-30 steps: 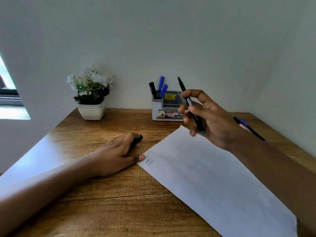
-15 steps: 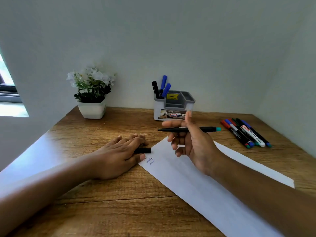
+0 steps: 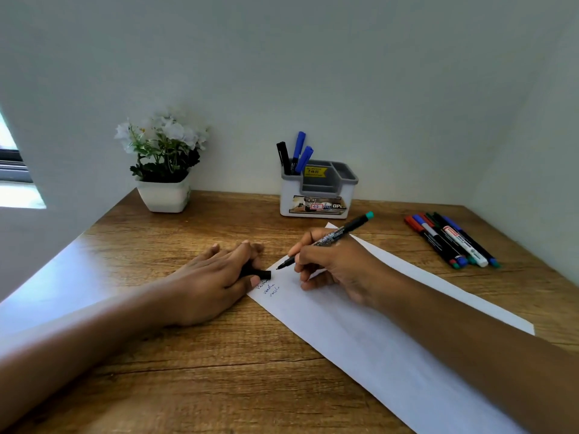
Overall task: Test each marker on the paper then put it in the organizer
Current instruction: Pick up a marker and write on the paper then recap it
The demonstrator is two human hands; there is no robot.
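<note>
In the head view, your right hand (image 3: 332,267) gripped a slim black marker (image 3: 333,237), its fingers curled round the printed barrel. The teal end stuck up to the far right. The fine tip pointed left at the paper's far-left edge, but I could not tell whether it touched the sheet.

Your left hand (image 3: 213,277) lay palm down on the wooden table (image 3: 188,371), a matte brown surface with clear grain. Its thumb and forefinger pinched a short black cap (image 3: 258,274), and only the cap's blunt end showed. The thumb tip rested at the paper's left corner.

The paper (image 3: 376,346) was a smooth white sheet lying at a slant. Your right forearm hid part of it and the bottom edge of the picture cut it off. Three small scribbled lines (image 3: 269,288) sat by the cap, too small to read.

The organizer (image 3: 316,198) stood at the far wall. It was a white plastic box with a grey compartmented insert and stickers I could not read. Three capped markers (image 3: 299,151), one black and two blue, stood in its left compartment.

A tight row of loose markers (image 3: 451,242) lay on the table at the far right, and I could not count them exactly. White flowers in a square white pot (image 3: 164,195) stood at the far left.
</note>
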